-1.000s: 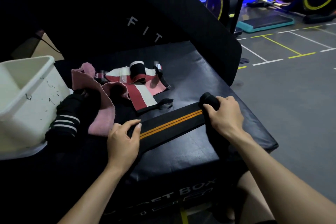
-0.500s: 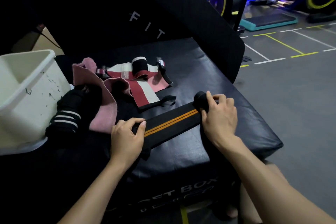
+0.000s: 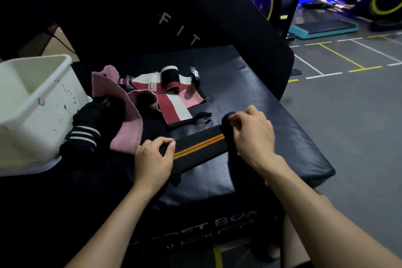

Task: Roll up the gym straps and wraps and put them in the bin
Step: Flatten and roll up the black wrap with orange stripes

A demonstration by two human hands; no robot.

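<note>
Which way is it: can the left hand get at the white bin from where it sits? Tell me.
Probably yes: the left hand is pinching the black wrap, but only low wraps lie between it and the white bin.

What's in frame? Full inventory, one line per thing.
black wrap with orange stripes: 1, black and orange, on the box top between the hands, right end rolled
red and white wrap: 1, red, white, black, mid box top
pink cloth: 1, pink, right of the bin
black wrap with white stripes: 1, against the bin
white plastic bin: 1, left
black padded box: 1, under everything
left hand: pinches the flat end
right hand: grips the roll
</note>
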